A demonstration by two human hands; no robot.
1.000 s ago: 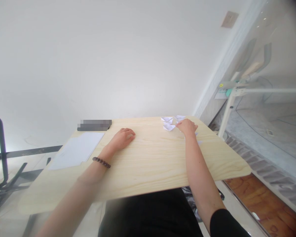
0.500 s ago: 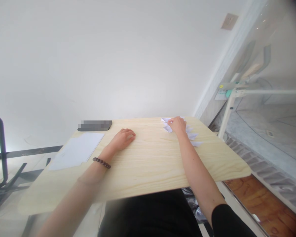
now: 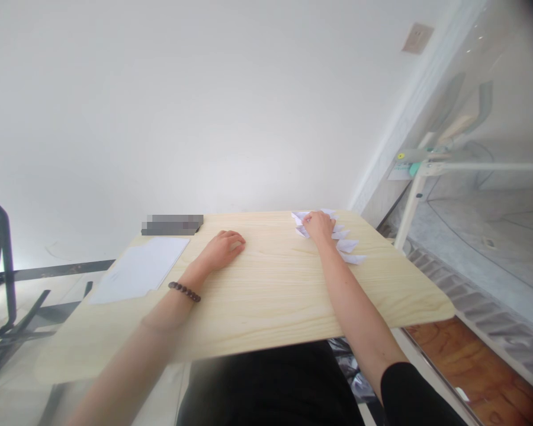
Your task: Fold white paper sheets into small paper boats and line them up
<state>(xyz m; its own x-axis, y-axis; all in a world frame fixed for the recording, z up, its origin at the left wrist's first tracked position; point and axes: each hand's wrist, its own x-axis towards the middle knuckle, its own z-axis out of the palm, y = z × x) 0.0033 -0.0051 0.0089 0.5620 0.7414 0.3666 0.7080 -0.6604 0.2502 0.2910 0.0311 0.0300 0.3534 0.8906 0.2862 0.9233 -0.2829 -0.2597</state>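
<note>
Several folded white paper boats (image 3: 347,245) are grouped at the right rear of the light wooden table (image 3: 257,307). My right hand (image 3: 320,225) reaches among them, thumb and fingers pinched on one paper boat (image 3: 302,231) at the left side of the group. Part of that boat and some of the others are hidden behind the hand. Nearer the table's middle, my left hand (image 3: 224,249) lies on the bare wood with fingers loosely bent and nothing visible in it. A dark bead bracelet (image 3: 185,291) circles the left wrist.
Flat sheets of white paper (image 3: 140,269) lie at the table's left. Behind them is a dark, pixelated flat object (image 3: 172,225). A white wall (image 3: 249,106) borders the far edge. A black chair (image 3: 0,260) stands left, and a white metal frame (image 3: 411,207) stands right.
My right hand stays at the paper boats, with only a slight shift of its fingers and the pinched boat. The left hand rests where it was; the whole view has moved a little.
</note>
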